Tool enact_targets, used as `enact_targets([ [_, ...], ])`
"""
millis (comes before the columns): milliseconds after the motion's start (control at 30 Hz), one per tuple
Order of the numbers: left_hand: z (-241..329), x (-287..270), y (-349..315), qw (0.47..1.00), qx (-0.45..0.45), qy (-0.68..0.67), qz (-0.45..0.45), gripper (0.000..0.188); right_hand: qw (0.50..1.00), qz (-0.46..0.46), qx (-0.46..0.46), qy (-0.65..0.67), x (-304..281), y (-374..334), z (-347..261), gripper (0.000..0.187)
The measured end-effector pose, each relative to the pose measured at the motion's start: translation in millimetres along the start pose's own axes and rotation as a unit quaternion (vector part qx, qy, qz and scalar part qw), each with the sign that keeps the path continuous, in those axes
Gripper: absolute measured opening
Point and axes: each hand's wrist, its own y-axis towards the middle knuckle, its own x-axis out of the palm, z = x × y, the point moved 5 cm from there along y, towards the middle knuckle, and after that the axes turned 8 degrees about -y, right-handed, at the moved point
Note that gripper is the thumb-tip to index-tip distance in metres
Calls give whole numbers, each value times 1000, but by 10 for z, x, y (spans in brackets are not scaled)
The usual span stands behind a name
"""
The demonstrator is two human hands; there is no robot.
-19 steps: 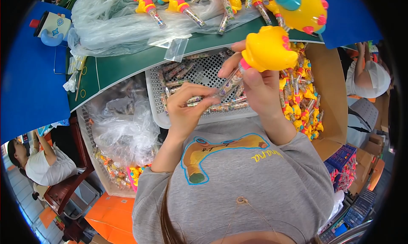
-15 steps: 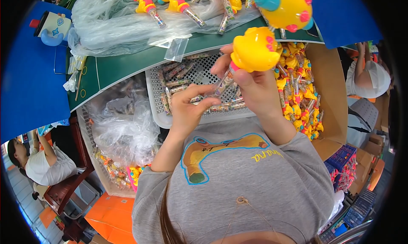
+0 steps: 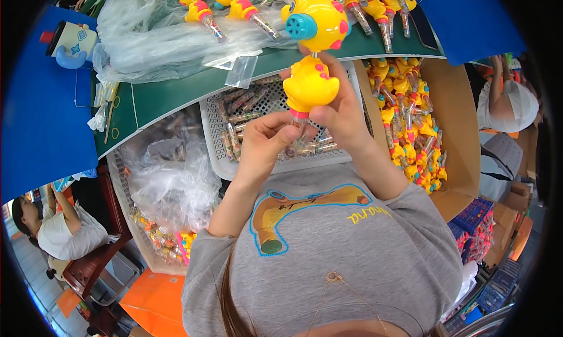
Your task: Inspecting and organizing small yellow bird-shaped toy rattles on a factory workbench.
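Above a white basket I hold a yellow duck toy (image 3: 311, 89) upright, with a blue bill and pink spots on its head. A short metal stem joins the head to the body. My right hand (image 3: 345, 117) is closed round the body from the right and behind. Below the pink collar, my left hand (image 3: 262, 144) pinches the clear tube (image 3: 300, 123) between thumb and fingers, partly hiding it. Several filled clear tubes (image 3: 241, 101) lie in the white basket (image 3: 212, 134) under my hands.
On the green table (image 3: 170, 99) lie plastic sheeting (image 3: 141, 38), more duck toys (image 3: 237, 9) and a dark phone (image 3: 423, 29). A cardboard box (image 3: 454, 131) of duck toys stands at right. Crumpled clear bags (image 3: 170, 178) fill a bin at left. Other people sit on both sides.
The duck toy has moved left and turned from a tilt to upright, its bill now toward the left. Both hands moved with it, the left now closer under the collar.
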Motion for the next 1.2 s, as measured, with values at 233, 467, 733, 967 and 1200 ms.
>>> enact_targets([
  [233, -70, 6, 121, 997, -22, -55, 46, 54, 997, 8, 73, -15, -12, -40, 49, 66],
  [467, -30, -4, 50, 989, -126, 81, 13, 54, 996, 59, 50, -47, -200, -111, 164, 65],
  [733, -412, 12, 211, 987, -39, 40, 153, 56, 987, 85, 101, -96, -176, -483, 489, 68],
  [967, -275, -12, 313, 974, 105, 11, 203, 49, 966, 233, 95, 61, -664, -714, 386, 58],
  [1200, -274, -203, 296, 974, 98, 26, 201, 44, 825, 548, 124, 58, -3005, -1166, 449, 35],
])
